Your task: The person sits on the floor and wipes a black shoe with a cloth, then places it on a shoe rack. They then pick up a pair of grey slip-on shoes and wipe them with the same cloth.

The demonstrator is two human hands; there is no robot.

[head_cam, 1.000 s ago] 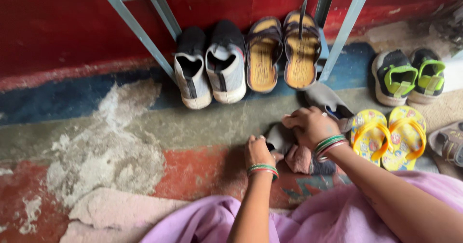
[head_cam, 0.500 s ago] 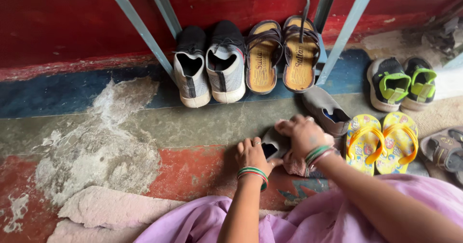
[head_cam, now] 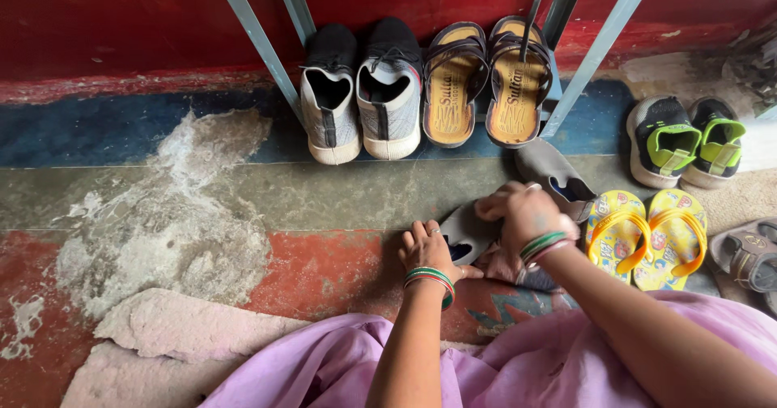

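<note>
Currently mid-wipe: left hand point(head_cam: 429, 250) pins the grey shoe point(head_cam: 468, 231) to the floor point(head_cam: 243, 197), right hand point(head_cam: 526, 214) clenches a rag point(head_cam: 502, 262) against it. Next probably needs pressure, steady bracing.

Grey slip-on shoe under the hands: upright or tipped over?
Upright: the grey slip-on shoe shows its dark opening facing up, left hand and right hand on it.

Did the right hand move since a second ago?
Yes. The right hand slid left, off the grey shoe by the yellow flip-flops, toward the left hand.
</note>
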